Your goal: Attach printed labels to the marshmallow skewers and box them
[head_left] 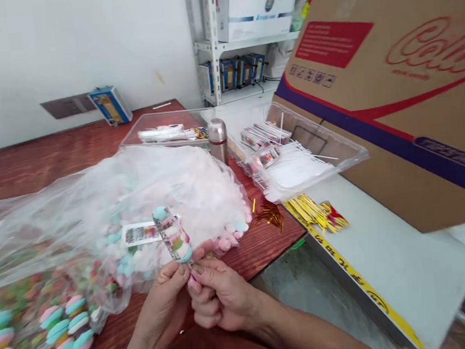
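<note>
A marshmallow skewer point(174, 236) in a printed clear wrapper stands tilted in front of me, its blue, white and pink pieces showing through. My left hand point(165, 290) is closed at its lower end, thumb and fingers pinching the wrapper's neck. Against it, my right hand point(221, 293) is closed too, gripping the gathered neck and the stick below, which the fingers mostly hide. Just behind lies a flat printed wrapper point(141, 233) on a big clear bag of pastel marshmallows point(183, 174). Several unwrapped marshmallow skewers point(61, 333) lie at the lower left.
A clear tray point(348, 155) holds white sticks and printed wrappers. Yellow twist ties point(305, 211) lie at the pale table's edge, gold ones point(270, 216) on the red table. A steel flask point(217, 140) stands behind the bag. A large cardboard box point(372, 89) leans in from the right.
</note>
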`<state>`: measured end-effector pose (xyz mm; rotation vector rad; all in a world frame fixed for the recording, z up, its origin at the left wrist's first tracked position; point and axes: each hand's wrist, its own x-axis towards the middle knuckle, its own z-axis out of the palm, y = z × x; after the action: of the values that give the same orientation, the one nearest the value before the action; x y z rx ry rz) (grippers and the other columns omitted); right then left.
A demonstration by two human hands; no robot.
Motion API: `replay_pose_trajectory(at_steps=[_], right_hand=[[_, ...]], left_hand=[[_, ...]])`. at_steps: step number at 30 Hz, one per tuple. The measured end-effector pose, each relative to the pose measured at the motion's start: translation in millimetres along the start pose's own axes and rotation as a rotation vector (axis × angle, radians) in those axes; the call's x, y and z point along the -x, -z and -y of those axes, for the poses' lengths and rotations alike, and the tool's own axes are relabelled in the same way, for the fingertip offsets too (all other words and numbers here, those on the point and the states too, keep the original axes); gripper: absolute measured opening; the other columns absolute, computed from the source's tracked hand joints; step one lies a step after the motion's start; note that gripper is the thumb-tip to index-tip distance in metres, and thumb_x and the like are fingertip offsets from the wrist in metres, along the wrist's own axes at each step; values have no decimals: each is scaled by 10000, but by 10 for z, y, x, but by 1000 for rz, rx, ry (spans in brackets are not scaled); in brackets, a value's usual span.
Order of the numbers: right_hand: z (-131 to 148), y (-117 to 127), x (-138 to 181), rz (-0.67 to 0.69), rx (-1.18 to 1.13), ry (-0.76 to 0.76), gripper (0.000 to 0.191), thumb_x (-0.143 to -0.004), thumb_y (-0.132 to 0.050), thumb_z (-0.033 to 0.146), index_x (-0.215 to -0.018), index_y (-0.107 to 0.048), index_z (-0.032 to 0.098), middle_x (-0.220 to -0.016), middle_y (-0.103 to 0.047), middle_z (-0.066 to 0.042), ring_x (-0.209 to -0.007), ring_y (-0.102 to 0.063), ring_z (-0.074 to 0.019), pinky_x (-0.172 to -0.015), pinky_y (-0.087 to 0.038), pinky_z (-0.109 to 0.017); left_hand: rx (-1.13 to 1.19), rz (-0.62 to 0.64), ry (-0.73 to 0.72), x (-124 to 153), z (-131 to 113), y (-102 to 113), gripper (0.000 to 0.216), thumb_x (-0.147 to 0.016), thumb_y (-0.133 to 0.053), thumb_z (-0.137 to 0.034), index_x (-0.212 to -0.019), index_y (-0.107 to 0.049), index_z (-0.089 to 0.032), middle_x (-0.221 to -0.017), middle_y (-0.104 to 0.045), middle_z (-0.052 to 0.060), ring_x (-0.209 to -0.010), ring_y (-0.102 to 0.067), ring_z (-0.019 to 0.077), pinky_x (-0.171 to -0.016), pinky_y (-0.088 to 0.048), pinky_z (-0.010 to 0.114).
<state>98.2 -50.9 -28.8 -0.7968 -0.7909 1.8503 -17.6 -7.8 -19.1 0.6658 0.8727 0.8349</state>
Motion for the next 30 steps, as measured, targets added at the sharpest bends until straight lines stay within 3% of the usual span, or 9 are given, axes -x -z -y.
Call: replay_pose_trajectory(at_steps=[2, 5, 8, 9, 12, 16, 21, 26, 30], right_hand=[[17, 61, 90, 62, -23, -57, 366, -914, -415, 550, -694, -385, 259, -522, -208, 119, -368, -139, -71, -382, -257, -209], [94, 222, 232, -65, 134, 45, 318, -916, -488, 483, -731, -520, 226, -626, -462, 51, -493, -436, -106, -522, -420, -242], [246, 547, 342, -540, 893, 267, 171, -932, -524, 309, -893, -662, 216, -938, -654, -20, -890, -601, -152, -804, -455, -252], [308, 685, 358, -724, 1189, 243, 204, -954, -486, 285, -909, -673, 221, -947, -675, -24, -911, -615, -152, -823, -453, -245], [481, 1093, 302, -957, 1397, 131, 270, -982, -413, 237, -1004, -674, 169, -1032, -687, -109, -961, -632, -197, -851, -441, -291], [604, 1385, 52, -1072, 1516, -51, 282, -982, -404, 217, -1066, -662, 144, -929, -724, -169, -882, -687, -254, -781, -457, -343], [618, 1445, -198, -1087, 1554, -164, 258, -964, -456, 217, -1161, -613, 161, -888, -746, -169, -883, -709, -267, -763, -470, -353], [620, 1527, -317, -1107, 1446, -106, 186, -943, -449, 172, -974, -630, 147, -855, -733, -175, -887, -703, -274, -778, -461, -365], [639, 1506, -259, -1120, 1249, 77, 152, -925, -457, 199, -910, -594, 135, -781, -704, -150, -796, -689, -250, -738, -466, -347]], left_hand=[[-2, 45, 68, 7, 21, -40, 245, -525, -904, -313, -557, -706, -173, -467, -608, 9, -517, -602, 160, -617, -555, 315], [-58, -9, -39, -8, 46, -90, 252, -529, -898, -345, -643, -743, -183, -498, -627, 5, -647, -671, 212, -711, -580, 366], [-145, -168, -225, -40, 13, -51, 263, -559, -884, -378, -710, -766, -198, -703, -740, 30, -760, -693, 207, -811, -568, 354], [-178, -221, -261, -44, -6, -19, 254, -574, -877, -376, -729, -771, -205, -765, -758, 31, -775, -694, 198, -830, -560, 339], [-342, -318, -291, -33, -39, 87, 236, -638, -846, -362, -813, -782, -217, -851, -774, 29, -813, -693, 198, -857, -541, 323], [-575, -272, -318, -15, 1, 186, 255, -704, -799, -374, -911, -786, -226, -919, -776, 34, -893, -684, 233, -880, -519, 327], [-682, -260, -329, -37, 3, 248, 252, -722, -781, -371, -930, -787, -230, -924, -771, 32, -902, -669, 245, -852, -516, 325], [-662, -250, -276, -95, -38, 266, 264, -712, -783, -367, -927, -784, -213, -841, -759, 37, -824, -664, 235, -806, -519, 326], [-611, -268, -259, -138, -124, 285, 299, -716, -767, -420, -913, -777, -196, -834, -753, 56, -782, -657, 230, -754, -518, 316]])
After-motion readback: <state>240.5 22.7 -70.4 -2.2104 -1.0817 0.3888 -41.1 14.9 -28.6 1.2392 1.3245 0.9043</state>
